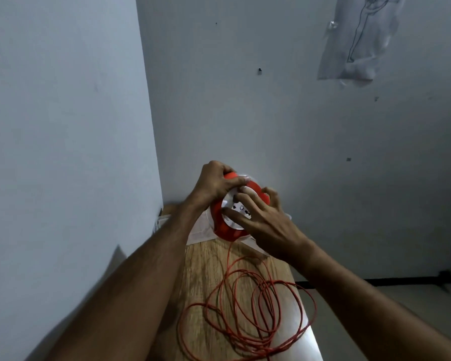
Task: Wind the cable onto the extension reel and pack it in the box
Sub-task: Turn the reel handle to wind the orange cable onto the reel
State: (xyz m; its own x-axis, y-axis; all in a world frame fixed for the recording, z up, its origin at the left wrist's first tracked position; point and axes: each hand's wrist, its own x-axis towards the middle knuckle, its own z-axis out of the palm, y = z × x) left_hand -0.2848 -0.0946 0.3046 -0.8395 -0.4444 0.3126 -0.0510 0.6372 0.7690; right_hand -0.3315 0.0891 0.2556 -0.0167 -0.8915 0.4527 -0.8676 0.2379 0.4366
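Note:
An orange extension reel (225, 230) with a white socket face (236, 222) is held tilted above the far end of a wooden table (201, 272). My left hand (214, 182) grips its top rim and handle. My right hand (261, 217) lies on the white face with fingers spread and pressing it. The orange cable (248, 308) drops from the reel's lower edge and lies in several loose loops on the table in front of me. A white box (197, 230) sits under and behind the reel, mostly hidden.
The table stands in a corner, with one wall (63, 152) close on the left and another behind. A paper sheet (357, 40) is taped high on the back wall. The floor (414, 303) shows to the right of the table.

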